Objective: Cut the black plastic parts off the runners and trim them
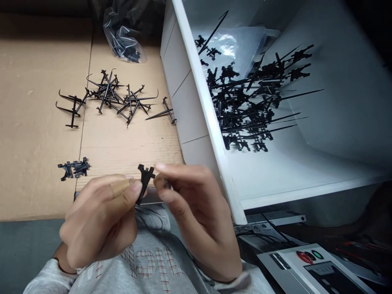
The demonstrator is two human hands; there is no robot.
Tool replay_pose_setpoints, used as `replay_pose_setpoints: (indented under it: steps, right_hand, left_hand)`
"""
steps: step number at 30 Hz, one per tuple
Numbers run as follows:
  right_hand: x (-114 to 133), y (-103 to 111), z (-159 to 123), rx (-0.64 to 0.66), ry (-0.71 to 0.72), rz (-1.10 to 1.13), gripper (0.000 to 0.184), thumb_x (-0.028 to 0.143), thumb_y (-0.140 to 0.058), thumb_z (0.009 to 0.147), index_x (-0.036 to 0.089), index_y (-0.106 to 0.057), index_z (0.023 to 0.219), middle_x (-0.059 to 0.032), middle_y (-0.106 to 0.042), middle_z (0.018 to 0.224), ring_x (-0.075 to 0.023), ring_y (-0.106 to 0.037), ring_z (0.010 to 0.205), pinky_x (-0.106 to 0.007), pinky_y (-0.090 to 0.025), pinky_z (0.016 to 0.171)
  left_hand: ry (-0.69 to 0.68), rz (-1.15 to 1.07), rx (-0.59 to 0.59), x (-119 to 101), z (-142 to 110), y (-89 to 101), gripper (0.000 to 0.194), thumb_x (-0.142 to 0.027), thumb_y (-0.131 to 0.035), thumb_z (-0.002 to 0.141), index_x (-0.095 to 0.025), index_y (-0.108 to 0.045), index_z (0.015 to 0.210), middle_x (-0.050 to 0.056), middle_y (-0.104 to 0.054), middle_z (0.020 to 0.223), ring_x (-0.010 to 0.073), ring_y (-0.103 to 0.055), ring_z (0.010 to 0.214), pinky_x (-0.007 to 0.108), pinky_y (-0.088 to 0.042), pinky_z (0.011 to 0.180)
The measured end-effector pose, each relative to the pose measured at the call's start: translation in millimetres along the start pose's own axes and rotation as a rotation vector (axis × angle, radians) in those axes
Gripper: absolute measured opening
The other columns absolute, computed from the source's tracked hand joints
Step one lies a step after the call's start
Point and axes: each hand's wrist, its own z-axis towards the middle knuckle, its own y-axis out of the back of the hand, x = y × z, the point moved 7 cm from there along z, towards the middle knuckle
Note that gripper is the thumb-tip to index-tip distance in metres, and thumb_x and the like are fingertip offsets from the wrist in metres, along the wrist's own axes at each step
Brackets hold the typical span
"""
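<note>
My left hand [104,216] pinches a small black plastic bracket [145,179] between thumb and fingers, its forked end pointing up. A tan band wraps one finger of that hand. Close against the bracket's right side is my right hand [199,212], its fingers curled and the thumb drawn in. A small glint shows between its fingertips, but what they hold, if anything, I cannot make out. Two small clusters of similar black brackets [81,167] lie on the cardboard left of my hands. Farther back, black rods with crossbars [107,92], some with hooked ends, lie in a loose pile.
Cardboard [36,163] covers the work surface. To the right, a white bin [275,179] holds many black bracket-and-rod pieces [245,102] and a clear bag [232,45]. Another clear bag [125,41] of black parts sits at the back. A control box [318,265] with red and green buttons stands lower right.
</note>
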Motion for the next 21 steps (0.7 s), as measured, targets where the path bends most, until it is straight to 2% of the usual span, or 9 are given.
replay_pose_setpoints:
  steps: [2,3,6,9,14,17,21]
  right_hand:
    - [-5.3,4.1,3.6,-0.054,-0.06,0.057,0.028,0.032,-0.069,0.109,0.037,-0.07,0.136,0.0027,-0.068,0.091,-0.0127,-0.061,0.075,-0.023,-0.055,0.068]
    - [-7.9,4.5,5.7,-0.069,-0.101,0.084,0.028,0.036,-0.072,0.107,0.035,-0.071,0.134,0.0039,-0.064,0.085,-0.0123,-0.057,0.07,-0.022,-0.052,0.064]
    - [-13.9,-1.2,13.1,-0.039,-0.222,0.14,0.024,0.044,-0.08,0.1,0.027,-0.075,0.116,0.0043,-0.062,0.078,-0.0118,-0.054,0.064,-0.023,-0.05,0.059]
    - [-17.6,-5.6,18.7,-0.005,-0.277,0.187,0.026,0.048,-0.083,0.097,0.023,-0.075,0.101,0.0029,-0.064,0.076,-0.0127,-0.058,0.064,-0.024,-0.05,0.058]
    - [-25.1,-12.8,19.8,0.088,-0.297,0.346,0.026,0.045,-0.081,0.098,0.023,-0.074,0.109,0.0047,-0.06,0.072,-0.011,-0.053,0.059,-0.024,-0.048,0.057]
    - [-27.7,-17.1,20.2,0.08,-0.325,0.411,0.031,0.05,-0.084,0.095,0.024,-0.071,0.104,0.0064,-0.055,0.071,-0.0098,-0.047,0.058,-0.022,-0.042,0.053]
    - [-25.9,-18.9,20.3,0.053,-0.347,0.346,0.036,0.054,-0.086,0.091,0.024,-0.068,0.1,0.0064,-0.053,0.071,-0.0101,-0.045,0.057,-0.022,-0.04,0.051]
  left_hand:
    - [-0.037,-0.012,-0.113,3.3,2.2,1.3,0.06,0.01,-0.077,0.08,-0.026,-0.081,0.127,-0.001,-0.081,0.084,0.0185,-0.077,0.07,0.034,-0.069,0.062]
    - [-0.06,-0.016,-0.117,3.8,3.1,-0.7,0.055,0.01,-0.078,0.079,-0.023,-0.082,0.123,-0.001,-0.081,0.083,0.0181,-0.077,0.072,0.032,-0.069,0.062]
    - [-0.085,-0.045,-0.001,3.9,4.5,-10.0,0.05,0.011,-0.078,0.078,-0.019,-0.081,0.117,0.002,-0.082,0.087,0.0194,-0.079,0.081,0.031,-0.069,0.068]
    - [-0.049,-0.039,0.022,4.0,3.8,-9.4,0.039,0.009,-0.074,0.082,-0.021,-0.08,0.108,0.002,-0.081,0.085,0.0199,-0.079,0.079,0.033,-0.069,0.067]
    - [-0.024,-0.067,-0.089,3.9,2.7,-3.2,0.032,0.008,-0.076,0.083,-0.018,-0.08,0.101,-0.001,-0.08,0.082,0.0168,-0.079,0.078,0.031,-0.068,0.07]
    - [-0.017,-0.08,-0.082,4.0,2.6,-3.8,0.035,0.01,-0.075,0.082,-0.018,-0.079,0.102,-0.002,-0.08,0.082,0.0166,-0.079,0.077,0.03,-0.069,0.07]
    - [0.012,-0.043,-0.064,5.1,3.0,-1.5,0.037,0.007,-0.073,0.085,-0.023,-0.079,0.105,-0.003,-0.081,0.081,0.0183,-0.08,0.075,0.033,-0.069,0.066]
